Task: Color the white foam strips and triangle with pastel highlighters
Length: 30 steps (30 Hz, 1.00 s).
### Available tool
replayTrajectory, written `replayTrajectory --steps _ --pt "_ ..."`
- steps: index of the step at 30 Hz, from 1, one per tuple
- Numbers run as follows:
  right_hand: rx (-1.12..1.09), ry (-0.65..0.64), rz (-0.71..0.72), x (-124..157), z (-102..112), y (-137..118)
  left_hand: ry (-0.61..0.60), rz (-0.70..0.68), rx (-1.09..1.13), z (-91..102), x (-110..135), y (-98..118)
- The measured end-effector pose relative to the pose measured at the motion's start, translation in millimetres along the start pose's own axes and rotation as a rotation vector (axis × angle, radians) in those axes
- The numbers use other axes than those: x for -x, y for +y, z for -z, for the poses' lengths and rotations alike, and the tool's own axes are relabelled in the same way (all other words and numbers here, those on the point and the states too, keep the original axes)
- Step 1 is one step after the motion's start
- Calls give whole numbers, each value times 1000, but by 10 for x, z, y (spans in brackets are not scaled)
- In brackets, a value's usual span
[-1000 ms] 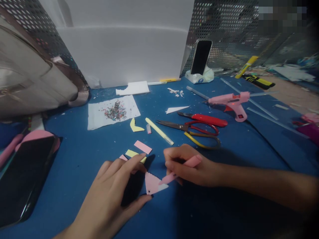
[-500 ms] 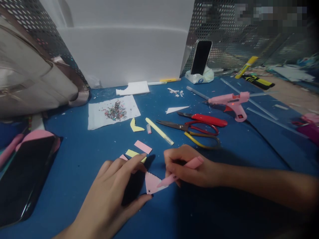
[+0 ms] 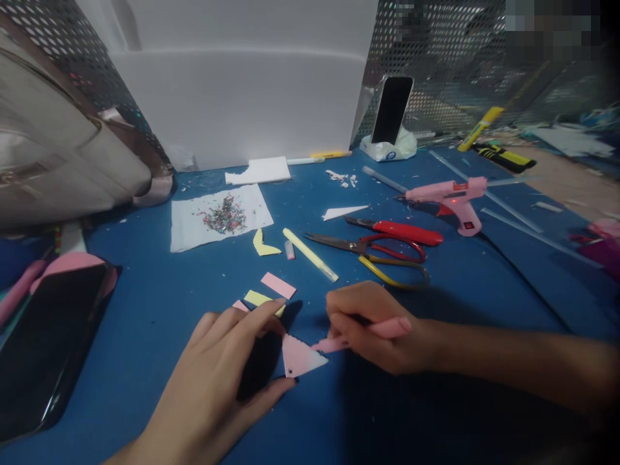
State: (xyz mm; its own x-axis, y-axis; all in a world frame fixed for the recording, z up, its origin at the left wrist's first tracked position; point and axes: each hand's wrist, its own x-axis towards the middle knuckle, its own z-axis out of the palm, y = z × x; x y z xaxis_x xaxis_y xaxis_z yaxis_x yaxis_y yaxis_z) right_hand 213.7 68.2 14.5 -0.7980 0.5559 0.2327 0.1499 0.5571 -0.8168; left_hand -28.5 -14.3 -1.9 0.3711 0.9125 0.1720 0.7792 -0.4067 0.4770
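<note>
My left hand [image 3: 220, 374] rests on the blue table [image 3: 159, 310] with fingers spread, pinning the left edge of a small pink paper triangle [image 3: 299, 357] with a scalloped edge. My right hand [image 3: 372, 325] is closed around a pink pen [image 3: 368, 333], its tip touching the triangle's right side. Small pink and yellow paper strips [image 3: 271, 292] lie just beyond my left fingertips.
Scissors [image 3: 382, 253], a red-handled tool [image 3: 402, 231] and a pink glue gun [image 3: 450, 197] with its cord lie to the right. A yellow pen [image 3: 310, 255], white paper with glitter [image 3: 217, 216], an upright phone [image 3: 391, 110], a dark phone [image 3: 43, 342] and a grey bag [image 3: 58, 148] surround the spot.
My right hand has shifted slightly right and lowered the pen to a flatter angle, its tip still at the triangle. My left hand has stayed in place.
</note>
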Motion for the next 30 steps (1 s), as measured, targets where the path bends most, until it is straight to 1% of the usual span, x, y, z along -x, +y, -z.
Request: replayTrajectory --steps 4,7,8,11,14,15,18,19,22,23,25,26,29,30 --pt "12 -47 47 6 -5 0 18 -16 5 -5 1 -4" --pt "5 10 -32 0 -8 -6 12 -9 4 -13 -10 -4" --pt "-2 3 -25 -4 -9 -9 11 -9 3 -14 -11 -4" --pt "6 -70 77 -9 -12 -14 14 -18 4 -10 -7 -4" --pt "25 5 -2 -10 -15 -17 15 -22 3 -7 -10 -5" --pt "18 8 -5 -11 -16 -17 14 -22 3 -7 -12 -6" --pt "5 -79 101 -19 -19 -18 18 -19 5 -12 -20 -6" --pt "11 -75 99 -21 -19 -17 18 -18 5 -13 -21 -4" --pt "15 7 -12 -25 -19 -11 9 -13 -5 -9 -23 3" --pt "10 0 -9 -26 -19 -8 10 -14 -5 -6 -23 6" --pt "6 -44 53 -25 -20 -4 13 -18 -1 -2 -22 8" --pt "11 -44 61 -23 -21 -4 14 -17 2 0 -20 7" --pt "11 6 -15 -17 -22 -10 21 -17 0 1 -9 4" --pt "5 -14 -3 -14 -22 -13 22 -19 0 1 -5 3"
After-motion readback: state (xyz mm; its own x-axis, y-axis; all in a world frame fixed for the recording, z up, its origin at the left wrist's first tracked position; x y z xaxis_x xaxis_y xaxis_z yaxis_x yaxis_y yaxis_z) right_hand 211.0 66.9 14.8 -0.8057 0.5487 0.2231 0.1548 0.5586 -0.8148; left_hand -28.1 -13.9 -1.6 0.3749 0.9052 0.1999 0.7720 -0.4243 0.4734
